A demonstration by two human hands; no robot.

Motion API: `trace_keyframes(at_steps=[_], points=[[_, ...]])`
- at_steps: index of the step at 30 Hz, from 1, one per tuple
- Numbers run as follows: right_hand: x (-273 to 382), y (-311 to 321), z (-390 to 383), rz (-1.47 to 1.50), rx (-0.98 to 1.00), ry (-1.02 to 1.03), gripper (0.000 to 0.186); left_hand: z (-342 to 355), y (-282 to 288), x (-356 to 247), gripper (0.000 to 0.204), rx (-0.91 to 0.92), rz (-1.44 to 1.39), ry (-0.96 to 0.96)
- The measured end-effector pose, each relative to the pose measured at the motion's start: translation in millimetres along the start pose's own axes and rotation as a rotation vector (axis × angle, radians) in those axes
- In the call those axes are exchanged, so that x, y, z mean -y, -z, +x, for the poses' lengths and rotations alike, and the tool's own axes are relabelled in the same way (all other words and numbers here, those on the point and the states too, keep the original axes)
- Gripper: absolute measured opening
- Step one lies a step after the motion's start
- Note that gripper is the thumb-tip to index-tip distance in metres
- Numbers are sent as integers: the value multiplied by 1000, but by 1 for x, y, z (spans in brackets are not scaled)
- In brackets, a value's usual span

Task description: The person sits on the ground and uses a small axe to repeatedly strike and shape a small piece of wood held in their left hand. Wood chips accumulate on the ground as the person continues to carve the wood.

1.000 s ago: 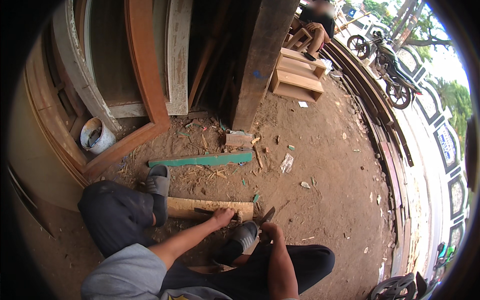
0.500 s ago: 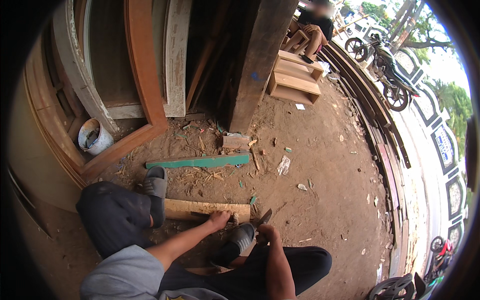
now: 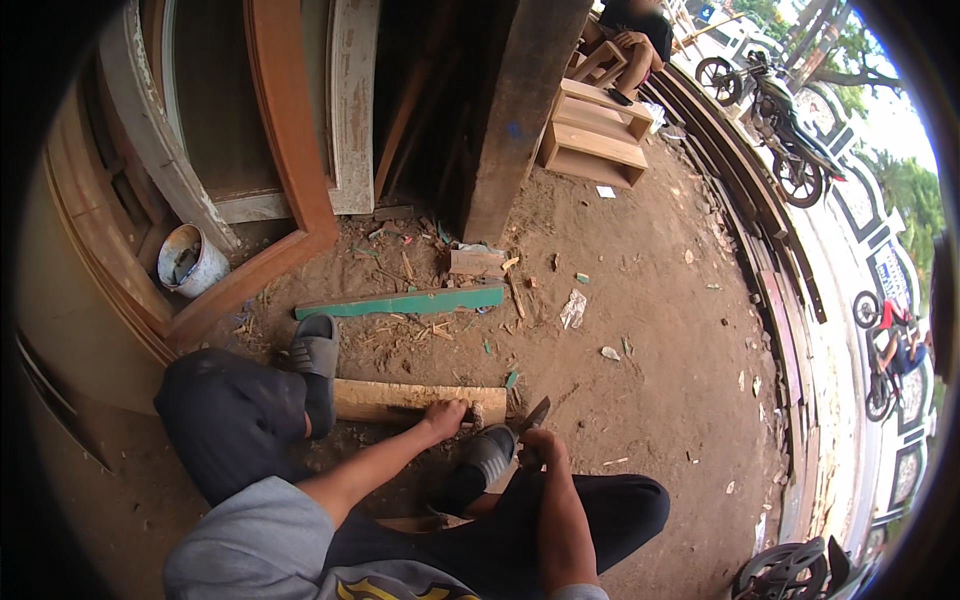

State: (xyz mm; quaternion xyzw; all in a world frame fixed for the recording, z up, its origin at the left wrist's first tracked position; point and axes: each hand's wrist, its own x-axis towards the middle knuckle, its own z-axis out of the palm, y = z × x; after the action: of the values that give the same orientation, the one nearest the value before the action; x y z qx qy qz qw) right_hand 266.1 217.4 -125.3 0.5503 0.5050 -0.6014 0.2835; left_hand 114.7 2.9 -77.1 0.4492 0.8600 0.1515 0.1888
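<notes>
Left hand (image 3: 445, 418) clenched around a dark, narrow tool (image 3: 404, 413) mostly hidden by the fist, a person works over a pale wooden plank (image 3: 385, 398), while the right hand (image 3: 541, 447) grips a flat blade (image 3: 537, 413) slanting forward and to the right. The plank lies on bare dirt ground (image 3: 670, 330) in front of the person, its long axis running left to right, its left end behind a sandaled foot (image 3: 315, 358). Beyond it, a green board (image 3: 420, 301) lies nearly parallel. Wooden frames (image 3: 290, 130) stand at left beside a spattered bucket (image 3: 205, 272); a seated onlooker (image 3: 645, 40) and a motorcycle (image 3: 775, 130) occupy the upper right.
</notes>
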Motion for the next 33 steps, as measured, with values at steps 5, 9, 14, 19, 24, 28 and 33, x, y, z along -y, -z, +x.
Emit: trace_keyframes(at_steps=[5, 9, 14, 19, 24, 28, 33], points=[[-12, 15, 46, -248, 143, 114, 21, 22, 17, -7, 38, -148, -345, 124], [-29, 40, 67, -128, 176, -61, 19, 55, 83, -45, 32, -413, -814, 95], [-9, 13, 30, -817, 33, 296, 32, 76, 88, -10, 18, -316, -1156, 190], [0, 12, 10, -537, -5, 84, 31, 78, 56, 11, 14, -349, -1132, 238], [9, -3, -16, -330, 8, 81, 29, 70, 42, 21, 14, -364, -1011, 221], [-29, 42, 57, -220, 135, -19, 26, 78, 48, -5, 19, -419, -964, 139], [11, -6, -16, -166, 32, -98, 22, 65, 58, -11, 34, -686, -928, 164]])
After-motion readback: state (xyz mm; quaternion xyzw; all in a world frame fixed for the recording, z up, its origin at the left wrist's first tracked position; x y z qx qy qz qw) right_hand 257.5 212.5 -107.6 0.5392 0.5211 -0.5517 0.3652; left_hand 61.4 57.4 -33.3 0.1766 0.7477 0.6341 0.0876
